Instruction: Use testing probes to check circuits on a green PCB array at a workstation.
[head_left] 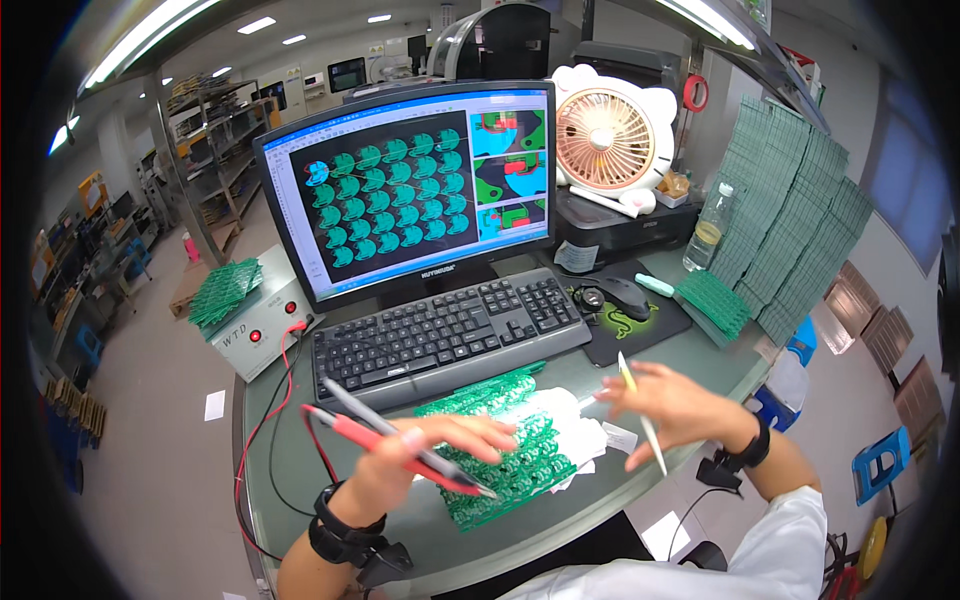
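My left hand is over the left part of a green circuit board panel on the desk. It holds a red test probe together with a grey pen-shaped tool, both pointing down to the right at the panel. To the right, my right hand is raised above the desk with a slim white-and-yellow stick in its fingers, one pointed end up and one down. White paper pieces lie by the panel, between the hands. Behind it lies a second green panel, partly covered.
A black keyboard and a monitor stand behind the panels. Right of them are a mouse, a white fan, a bottle and tall stacks of green boards. Red and black leads run from a white box.
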